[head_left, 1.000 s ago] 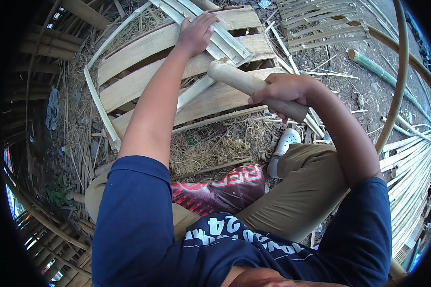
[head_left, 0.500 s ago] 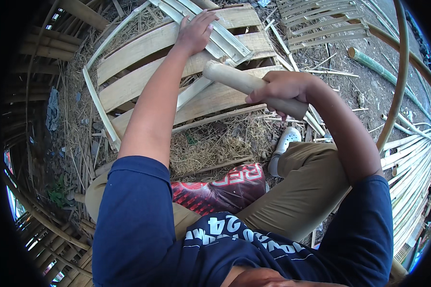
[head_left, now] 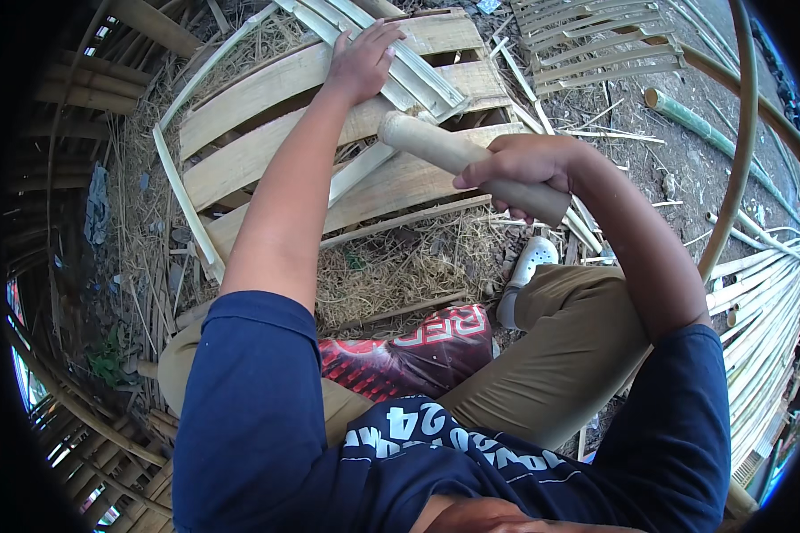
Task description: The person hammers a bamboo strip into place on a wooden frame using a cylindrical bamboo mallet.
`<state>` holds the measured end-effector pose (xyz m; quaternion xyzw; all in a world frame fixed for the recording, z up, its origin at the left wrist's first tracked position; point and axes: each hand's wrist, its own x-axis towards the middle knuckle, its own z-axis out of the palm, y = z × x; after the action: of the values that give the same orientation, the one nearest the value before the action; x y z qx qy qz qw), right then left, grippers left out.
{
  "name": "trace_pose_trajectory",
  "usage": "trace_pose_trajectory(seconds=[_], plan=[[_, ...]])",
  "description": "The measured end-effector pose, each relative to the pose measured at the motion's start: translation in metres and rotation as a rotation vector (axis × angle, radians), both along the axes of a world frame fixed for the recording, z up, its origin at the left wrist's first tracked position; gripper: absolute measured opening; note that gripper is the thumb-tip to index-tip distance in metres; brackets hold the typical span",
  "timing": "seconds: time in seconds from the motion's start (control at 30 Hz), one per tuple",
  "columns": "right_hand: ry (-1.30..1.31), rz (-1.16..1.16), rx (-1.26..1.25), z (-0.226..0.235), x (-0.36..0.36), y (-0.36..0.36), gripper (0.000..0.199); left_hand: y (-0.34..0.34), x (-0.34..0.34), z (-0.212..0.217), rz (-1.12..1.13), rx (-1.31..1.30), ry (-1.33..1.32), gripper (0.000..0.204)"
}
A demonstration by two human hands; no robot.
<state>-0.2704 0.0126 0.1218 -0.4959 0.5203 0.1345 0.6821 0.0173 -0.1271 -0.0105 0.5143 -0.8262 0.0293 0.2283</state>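
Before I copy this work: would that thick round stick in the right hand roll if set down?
Likely yes: the stick is a smooth cylinder. It looks stiff and solid, so probably weighty. The right hand wraps it fully, suggesting a secure hold.

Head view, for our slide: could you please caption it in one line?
Seated person's left hand presses pale bamboo strips on wide slats; right hand grips a raised wooden cylinder.

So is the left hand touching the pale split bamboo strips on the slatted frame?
Touching: the head view shows the left hand pressed flat on the pale split bamboo strips.
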Motion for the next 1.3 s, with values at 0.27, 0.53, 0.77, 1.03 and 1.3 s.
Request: trace_pose_trajectory(seconds=[0.27, 0.53, 0.77, 1.03, 1.3], plan=[[-0.116, 0.025, -0.048, 0.018, 0.007, 0.004, 0.059, 0.003, 0.005, 0.003, 0.02, 0.019, -0.013, 0.039], [-0.054, 0.161, -0.123, 0.021, 0.009, 0.016, 0.058, 0.004, 0.002, 0.003, 0.011, 0.021, -0.008, 0.039], [-0.044, 0.168, -0.123, 0.02, 0.006, 0.008, 0.057, 0.002, 0.005, 0.003, 0.018, 0.002, -0.016, 0.039], [-0.083, 0.252, -0.043, 0.017, 0.005, 0.01, 0.063, 0.002, 0.004, 0.004, 0.014, 0.014, -0.015, 0.039], [-0.123, 0.247, 0.075, 0.026, 0.003, 0.006, 0.059, 0.002, 0.008, 0.002, 0.012, 0.007, -0.011, 0.038]])
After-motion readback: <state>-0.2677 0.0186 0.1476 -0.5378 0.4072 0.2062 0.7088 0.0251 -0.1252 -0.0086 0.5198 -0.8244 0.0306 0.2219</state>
